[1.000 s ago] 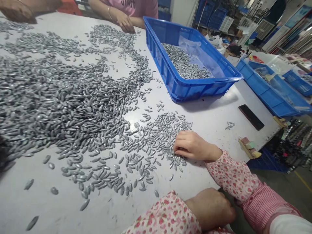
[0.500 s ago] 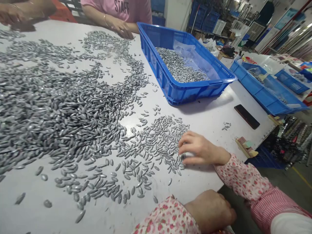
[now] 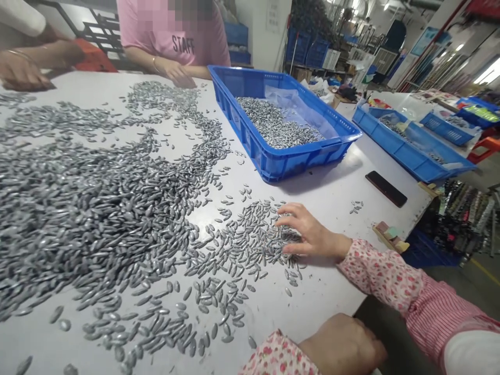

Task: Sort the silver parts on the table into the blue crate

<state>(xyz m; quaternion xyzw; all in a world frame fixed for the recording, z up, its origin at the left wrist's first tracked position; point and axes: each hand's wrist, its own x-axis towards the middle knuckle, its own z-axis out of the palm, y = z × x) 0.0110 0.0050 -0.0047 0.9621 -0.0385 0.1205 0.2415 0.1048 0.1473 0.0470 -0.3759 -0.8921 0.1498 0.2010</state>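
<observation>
My right hand (image 3: 308, 233) rests low over small grey, shiny, spindle-shaped pieces (image 3: 250, 234) spread on the white table. Its fingers are apart and bent a little, the tips touching or just above the nearest pieces, and no piece shows in its grasp. At the table's near edge, my left hand (image 3: 346, 344) has its back turned up and its fingers curled down out of sight. What it holds, if anything, is hidden. Patterned sleeve cuffs cover both wrists. To the left, a much larger heap of the same pieces (image 3: 97, 208) covers the table.
A blue crate (image 3: 308, 159) with more grey pieces and clear plastic stands beyond my right hand. A phone (image 3: 386, 188) and a small block holder (image 3: 390, 237) lie by the right edge. Across the table are a co-worker's hands (image 3: 177, 72) and another person's hand (image 3: 23, 70).
The view has tilted up a little. My right hand's fingers have spread wider over the pieces, and some pieces beneath it have shifted. My left hand stays by the edge.
</observation>
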